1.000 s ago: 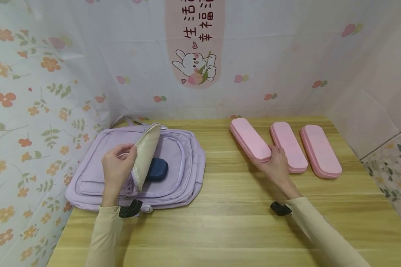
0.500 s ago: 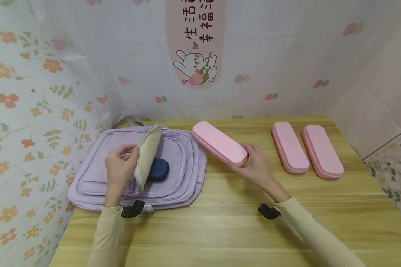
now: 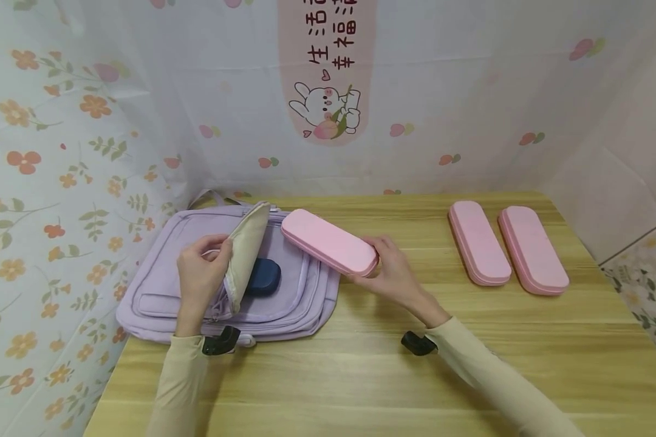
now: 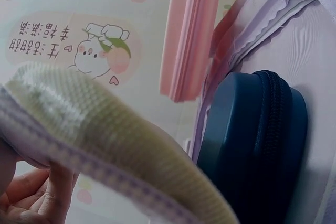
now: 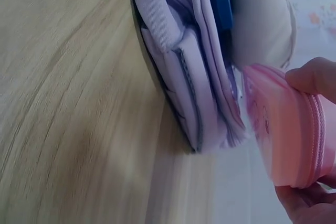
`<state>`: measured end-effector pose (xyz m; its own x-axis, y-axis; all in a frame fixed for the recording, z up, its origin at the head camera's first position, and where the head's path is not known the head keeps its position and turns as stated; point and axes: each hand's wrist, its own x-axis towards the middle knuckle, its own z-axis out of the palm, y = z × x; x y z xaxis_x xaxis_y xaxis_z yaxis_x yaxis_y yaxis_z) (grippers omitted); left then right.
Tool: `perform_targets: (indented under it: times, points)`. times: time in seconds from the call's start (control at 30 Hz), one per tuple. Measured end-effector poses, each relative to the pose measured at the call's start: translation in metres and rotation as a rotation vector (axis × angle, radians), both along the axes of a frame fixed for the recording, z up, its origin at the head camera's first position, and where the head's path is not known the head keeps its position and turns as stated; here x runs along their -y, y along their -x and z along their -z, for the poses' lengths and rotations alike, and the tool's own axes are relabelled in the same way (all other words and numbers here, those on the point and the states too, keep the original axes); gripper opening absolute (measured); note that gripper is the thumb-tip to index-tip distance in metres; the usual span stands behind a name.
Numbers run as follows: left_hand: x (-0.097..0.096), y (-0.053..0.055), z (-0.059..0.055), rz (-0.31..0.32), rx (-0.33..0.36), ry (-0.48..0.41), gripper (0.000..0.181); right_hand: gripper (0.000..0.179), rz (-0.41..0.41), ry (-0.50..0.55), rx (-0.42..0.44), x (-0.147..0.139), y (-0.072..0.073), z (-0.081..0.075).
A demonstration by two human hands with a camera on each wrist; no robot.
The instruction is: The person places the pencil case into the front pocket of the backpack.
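A lilac backpack (image 3: 158,276) lies flat at the left of the table. My left hand (image 3: 201,273) pinches the edge of its front pocket flap (image 3: 248,252) and holds it raised, cream lining showing. Inside the opened pocket sits a dark blue zippered case (image 3: 266,277), its left part hidden by the flap. My right hand (image 3: 396,276) grips the near right end of a pink pencil case (image 3: 328,241), thumb on one side and fingers on the other. The far end of that case overlaps the pocket's right side in the head view; a zipper (image 5: 317,135) runs round it.
Two more pink pencil cases, one at the middle right (image 3: 480,244) and one beyond it (image 3: 534,250), lie side by side on the wooden table (image 3: 361,388). A printed white cloth (image 3: 415,73) hangs behind, and a floral cloth (image 3: 49,243) borders the left.
My right hand has lifted the leftmost pink pencil case from beside the other two and carried it left to the backpack. The left hand keeps the flap raised as before.
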<state>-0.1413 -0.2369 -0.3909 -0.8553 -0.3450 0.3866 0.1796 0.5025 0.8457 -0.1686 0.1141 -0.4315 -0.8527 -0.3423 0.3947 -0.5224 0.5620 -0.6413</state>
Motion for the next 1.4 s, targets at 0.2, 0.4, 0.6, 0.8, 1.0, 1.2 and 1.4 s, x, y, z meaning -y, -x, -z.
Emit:
perform_targets:
  times: [0.2, 0.4, 0.6, 0.8, 1.0, 1.2, 1.4]
  points:
    - [0.000, 0.001, 0.001, 0.006, -0.001, 0.004, 0.017, 0.072, -0.035, 0.000, 0.010, 0.009, 0.005, 0.003]
    - [0.000, 0.000, 0.001, 0.001, 0.004, 0.005, 0.017, 0.073, -0.078, 0.014, 0.087, 0.017, 0.015, 0.002]
    - [0.003, 0.000, 0.001, 0.003, -0.008, 0.003, 0.017, 0.075, -0.133, 0.010, 0.137, 0.031, 0.032, 0.000]
    - [0.003, -0.001, 0.001, 0.012, -0.009, -0.026, 0.016, 0.079, -0.077, -0.072, 0.171, 0.046, 0.040, -0.005]
    - [0.000, -0.003, 0.000, 0.021, -0.010, -0.030, 0.016, 0.076, -0.037, 0.007, 0.216, 0.054, 0.047, -0.008]
    - [-0.005, -0.007, -0.002, 0.039, -0.013, -0.053, 0.016, 0.075, -0.042, 0.026, 0.252, 0.067, 0.050, -0.007]
    - [-0.007, -0.006, -0.003, 0.048, -0.029, -0.052, 0.016, 0.075, -0.009, -0.033, 0.249, 0.082, 0.049, -0.007]
